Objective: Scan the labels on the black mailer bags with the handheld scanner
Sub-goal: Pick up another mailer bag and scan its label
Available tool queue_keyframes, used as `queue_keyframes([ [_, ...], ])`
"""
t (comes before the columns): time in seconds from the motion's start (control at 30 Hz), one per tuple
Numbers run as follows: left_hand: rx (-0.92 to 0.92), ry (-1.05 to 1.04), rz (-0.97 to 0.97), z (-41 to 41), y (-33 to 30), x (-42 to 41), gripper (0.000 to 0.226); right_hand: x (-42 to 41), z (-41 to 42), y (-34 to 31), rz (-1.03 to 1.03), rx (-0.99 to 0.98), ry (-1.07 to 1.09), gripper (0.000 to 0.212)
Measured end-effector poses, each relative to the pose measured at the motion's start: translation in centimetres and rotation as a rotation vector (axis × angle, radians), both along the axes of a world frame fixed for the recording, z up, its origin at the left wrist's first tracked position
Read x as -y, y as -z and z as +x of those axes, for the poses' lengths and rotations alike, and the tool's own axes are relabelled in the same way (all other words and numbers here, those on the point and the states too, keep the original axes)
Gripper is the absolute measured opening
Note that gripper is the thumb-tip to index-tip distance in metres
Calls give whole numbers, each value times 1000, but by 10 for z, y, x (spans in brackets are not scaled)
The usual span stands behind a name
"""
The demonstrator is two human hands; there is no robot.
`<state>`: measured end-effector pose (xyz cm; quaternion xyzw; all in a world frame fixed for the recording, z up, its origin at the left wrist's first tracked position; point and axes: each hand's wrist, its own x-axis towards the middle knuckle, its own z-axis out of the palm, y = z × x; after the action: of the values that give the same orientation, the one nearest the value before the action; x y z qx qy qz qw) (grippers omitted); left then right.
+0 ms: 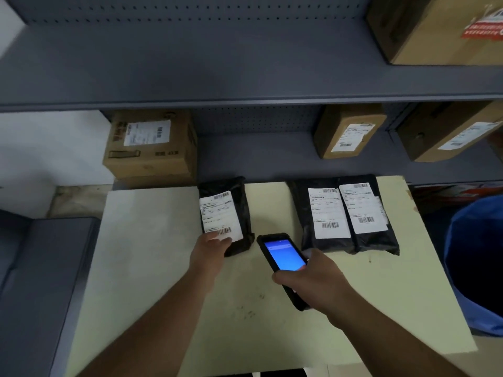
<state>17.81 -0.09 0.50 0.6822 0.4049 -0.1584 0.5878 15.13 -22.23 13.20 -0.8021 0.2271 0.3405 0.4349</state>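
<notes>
Three black mailer bags with white barcode labels lie on the pale table [152,268]. The left bag [226,213] sits apart; my left hand [211,247] grips its near edge, fingers over the label's lower corner. Two more bags lie side by side at the right, the middle bag [321,216] and the right bag [367,213], both labels up. My right hand [313,278] holds the black handheld scanner [284,257], its blue screen lit, its top end pointing toward the gap between the left and middle bags.
Grey metal shelving stands behind the table, with cardboard boxes [151,148] [349,131] [449,137] on the lower shelf and one [441,28] on the upper. A blue bin [473,262] stands at the right, a grey surface [46,268] at the left.
</notes>
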Motion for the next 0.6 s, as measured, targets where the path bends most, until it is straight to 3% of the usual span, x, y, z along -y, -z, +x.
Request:
queue_keyframes([
  [0.27, -76, -91, 143, -4, 16, -28, 59, -28, 0, 8, -25, -27, -42, 43],
  [0.43, -123, -61, 118, 3, 23, -29, 69, -35, 6, 10, -36, -35, -39, 51],
  [0.6, -151, -18, 104, 15, 35, -22, 67, -33, 11, 16, -52, -45, -25, 43],
])
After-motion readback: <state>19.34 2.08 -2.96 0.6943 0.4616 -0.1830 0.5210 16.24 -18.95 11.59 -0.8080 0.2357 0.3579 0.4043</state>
